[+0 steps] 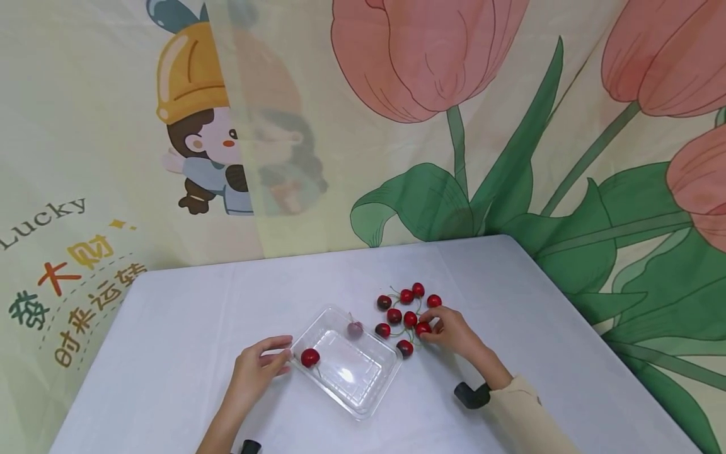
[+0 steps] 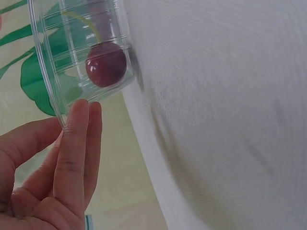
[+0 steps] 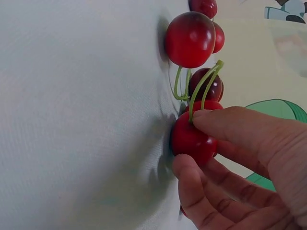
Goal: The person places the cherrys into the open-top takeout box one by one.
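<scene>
A clear plastic box [image 1: 363, 413] sits on the white table, with one red cherry [image 1: 310, 357] at its left end and another cherry [image 1: 355, 329] showing dimly through its far side. My left hand [image 1: 258, 369] pinches the box's left corner; in the left wrist view its fingertips [image 2: 79, 106] lie at the rim, close below the stemmed cherry [image 2: 106, 64]. To the right of the box, my right hand [image 1: 450, 331] grips a red cherry [image 3: 192, 139] between thumb and fingers. Green stems rise beside the thumb, and other cherries [image 3: 190, 39] lie close by.
Several loose cherries [image 1: 394, 316] with stems form a cluster just right of the box, one cherry [image 1: 405, 349] right at its edge. The white tablecloth [image 1: 187, 340] ends at a back edge before a printed backdrop [image 1: 295, 233]. A black wrist mount [image 1: 472, 396] hangs below the right wrist.
</scene>
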`<move>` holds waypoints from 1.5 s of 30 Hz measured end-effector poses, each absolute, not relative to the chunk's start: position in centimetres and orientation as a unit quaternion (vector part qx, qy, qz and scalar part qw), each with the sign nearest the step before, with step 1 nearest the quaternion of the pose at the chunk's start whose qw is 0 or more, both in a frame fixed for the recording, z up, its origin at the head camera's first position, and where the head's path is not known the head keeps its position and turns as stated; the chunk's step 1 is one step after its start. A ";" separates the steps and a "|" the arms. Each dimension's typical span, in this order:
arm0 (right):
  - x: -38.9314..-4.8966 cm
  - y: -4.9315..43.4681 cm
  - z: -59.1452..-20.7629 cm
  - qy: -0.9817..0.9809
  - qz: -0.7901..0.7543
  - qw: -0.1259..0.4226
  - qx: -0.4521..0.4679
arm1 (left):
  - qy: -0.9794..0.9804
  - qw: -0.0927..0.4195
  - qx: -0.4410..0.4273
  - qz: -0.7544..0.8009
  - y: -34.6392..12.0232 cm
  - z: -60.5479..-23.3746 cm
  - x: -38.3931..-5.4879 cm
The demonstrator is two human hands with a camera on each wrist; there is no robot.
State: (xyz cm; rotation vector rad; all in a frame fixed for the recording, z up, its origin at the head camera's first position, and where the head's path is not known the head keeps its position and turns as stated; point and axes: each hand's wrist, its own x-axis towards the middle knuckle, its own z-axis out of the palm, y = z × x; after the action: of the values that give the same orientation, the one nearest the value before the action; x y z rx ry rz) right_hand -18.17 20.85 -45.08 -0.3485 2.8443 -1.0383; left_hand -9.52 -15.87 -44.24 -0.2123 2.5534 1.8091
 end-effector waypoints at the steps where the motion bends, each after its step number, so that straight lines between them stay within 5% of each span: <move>1: -18.2 20.8 -45.1 0.932 -0.342 0.046 -0.116 | 0.814 0.001 -0.069 0.576 -15.9 -44.2 -9.5; 18: -17.7 20.2 -45.4 0.923 -0.361 0.035 -0.126 | 0.816 -0.008 -0.067 0.575 -16.0 -44.2 -9.3; 45: -17.8 19.4 -41.4 0.913 -0.353 -0.067 -0.193 | 0.815 -0.018 -0.054 0.577 -15.9 -44.7 -9.4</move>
State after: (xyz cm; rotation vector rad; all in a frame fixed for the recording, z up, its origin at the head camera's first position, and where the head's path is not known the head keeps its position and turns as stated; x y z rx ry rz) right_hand -17.82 19.36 -41.38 -0.6320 2.9965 -1.1599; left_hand -9.40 -15.88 -44.69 -0.1730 2.5899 1.8327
